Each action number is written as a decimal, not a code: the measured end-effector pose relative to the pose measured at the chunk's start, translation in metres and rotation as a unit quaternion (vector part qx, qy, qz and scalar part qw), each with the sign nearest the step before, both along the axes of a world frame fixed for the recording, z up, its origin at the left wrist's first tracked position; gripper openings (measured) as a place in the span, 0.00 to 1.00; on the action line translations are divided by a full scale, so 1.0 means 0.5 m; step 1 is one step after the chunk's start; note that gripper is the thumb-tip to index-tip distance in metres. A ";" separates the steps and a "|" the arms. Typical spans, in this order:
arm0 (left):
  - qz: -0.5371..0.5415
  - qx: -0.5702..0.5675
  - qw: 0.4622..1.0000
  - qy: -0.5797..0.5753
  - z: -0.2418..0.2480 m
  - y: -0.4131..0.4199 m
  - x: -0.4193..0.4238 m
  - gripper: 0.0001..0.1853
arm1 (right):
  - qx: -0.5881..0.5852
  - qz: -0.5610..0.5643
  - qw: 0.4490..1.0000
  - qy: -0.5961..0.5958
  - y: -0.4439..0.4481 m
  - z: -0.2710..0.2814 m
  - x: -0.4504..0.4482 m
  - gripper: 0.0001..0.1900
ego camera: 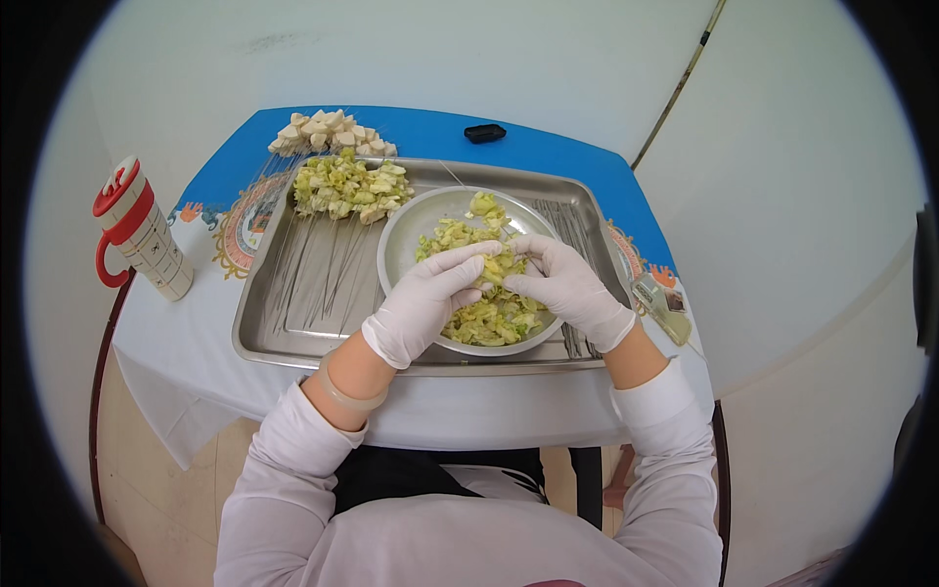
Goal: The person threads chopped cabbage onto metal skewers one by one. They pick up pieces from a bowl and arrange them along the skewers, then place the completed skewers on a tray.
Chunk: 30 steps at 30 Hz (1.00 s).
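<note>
Both my hands wear white gloves and meet above a round metal bowl [411, 220] of torn yellow-green leaf pieces [491, 326]. My left hand [440, 293] pinches a leaf piece [493, 270] between thumb and fingers. From the right, my right hand [565, 286] grips at the same leafy bunch, fingers bent; a skewer there is mostly hidden. More leaf [488, 208] stands just beyond the fingertips. The bowl sits in a steel tray [293, 345]. Leaf-loaded metal skewers [352, 187] lie at the tray's left, bare metal skewers [568, 227] at its right.
Skewers with pale white chunks [330, 133] lie beyond the tray's back left corner. A black object [485, 133] is at the table's back. A red-and-white handled tumbler [143, 227] stands left; a phone in a clear case [662, 308] lies right. Walls rise behind and at right.
</note>
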<state>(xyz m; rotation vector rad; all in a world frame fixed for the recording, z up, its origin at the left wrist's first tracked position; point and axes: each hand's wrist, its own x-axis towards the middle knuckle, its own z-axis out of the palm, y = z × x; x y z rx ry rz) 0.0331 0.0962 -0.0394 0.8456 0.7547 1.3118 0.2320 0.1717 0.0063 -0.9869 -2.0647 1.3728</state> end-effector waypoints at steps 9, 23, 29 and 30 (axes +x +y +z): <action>0.038 0.074 0.989 0.126 0.000 -0.004 0.005 0.18 | -0.069 0.007 0.996 0.062 -0.003 0.001 -0.005 0.14; -0.014 0.117 0.974 0.193 0.010 -0.016 0.015 0.18 | -0.076 -0.069 0.988 0.114 -0.002 0.001 0.006 0.09; -0.021 0.104 0.975 0.194 0.000 -0.015 0.016 0.18 | -0.085 -0.082 0.985 0.129 0.008 0.001 0.010 0.12; -0.021 0.103 0.975 0.197 0.001 -0.015 0.016 0.18 | -0.071 -0.085 0.985 0.132 0.007 0.002 0.009 0.12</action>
